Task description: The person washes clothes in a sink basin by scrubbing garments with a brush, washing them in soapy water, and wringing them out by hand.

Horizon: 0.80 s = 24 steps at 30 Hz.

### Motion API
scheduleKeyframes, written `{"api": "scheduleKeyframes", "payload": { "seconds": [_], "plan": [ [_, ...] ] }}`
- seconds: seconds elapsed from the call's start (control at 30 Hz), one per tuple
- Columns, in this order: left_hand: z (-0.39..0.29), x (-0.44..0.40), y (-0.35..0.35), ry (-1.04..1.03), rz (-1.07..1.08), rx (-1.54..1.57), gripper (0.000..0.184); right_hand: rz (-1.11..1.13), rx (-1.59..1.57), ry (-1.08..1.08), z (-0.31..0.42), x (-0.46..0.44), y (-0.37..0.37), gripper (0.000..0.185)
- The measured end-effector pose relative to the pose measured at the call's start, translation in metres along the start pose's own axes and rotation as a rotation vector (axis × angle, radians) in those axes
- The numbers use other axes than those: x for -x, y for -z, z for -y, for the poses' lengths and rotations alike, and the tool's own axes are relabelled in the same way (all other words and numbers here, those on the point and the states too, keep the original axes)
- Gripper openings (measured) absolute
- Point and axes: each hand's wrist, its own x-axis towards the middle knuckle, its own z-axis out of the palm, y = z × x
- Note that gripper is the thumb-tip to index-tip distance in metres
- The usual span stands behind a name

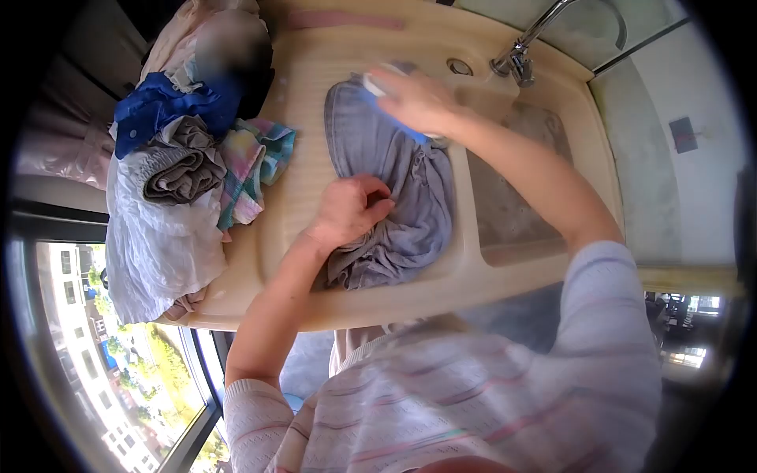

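Note:
A grey garment (422, 225), wet-looking and bunched at its near end, lies on the ribbed washboard part of the cream sink (300, 102). My left hand (351, 211) rests on its near left part, fingers curled and closed on the cloth. Toward the far end, my right hand (418, 102) grips a blue-and-white scrub brush (398, 124) pressed against the flatter part of the fabric. This hand is slightly blurred, and its fingers cover most of the brush.
On the left of the sink sits a pile of clothes: a blue garment (169, 110), a rolled grey-brown one (185, 169), a white one (165, 244) and a checked cloth (248, 162). To the right are a basin (512, 189) and a chrome faucet (516, 63). A window (118, 355) is lower left.

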Motion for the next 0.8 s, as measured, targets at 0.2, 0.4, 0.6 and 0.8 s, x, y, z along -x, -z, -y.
{"api": "scheduleKeyframes", "payload": {
  "seconds": [0.2, 0.4, 0.6, 0.8],
  "plan": [
    [0.019, -0.091, 0.055, 0.228, -0.331, -0.423, 0.029, 0.051, 0.053, -0.059, -0.034, 0.026, -0.007, 0.052],
    [0.048, -0.155, 0.05, 0.38, -0.382, -0.597, 0.036, 0.019, 0.038, -0.052, -0.043, 0.023, -0.015, 0.051],
    [0.052, -0.126, 0.054, 0.107, -0.667, -0.262, 0.022, 0.058, 0.005, -0.073, -0.045, 0.022, -0.01, 0.054],
    [0.044, -0.063, 0.003, -0.201, -0.396, -0.693, 0.022, -0.028, -0.121, -0.112, -0.045, 0.004, 0.02, 0.053]
  ]
}}
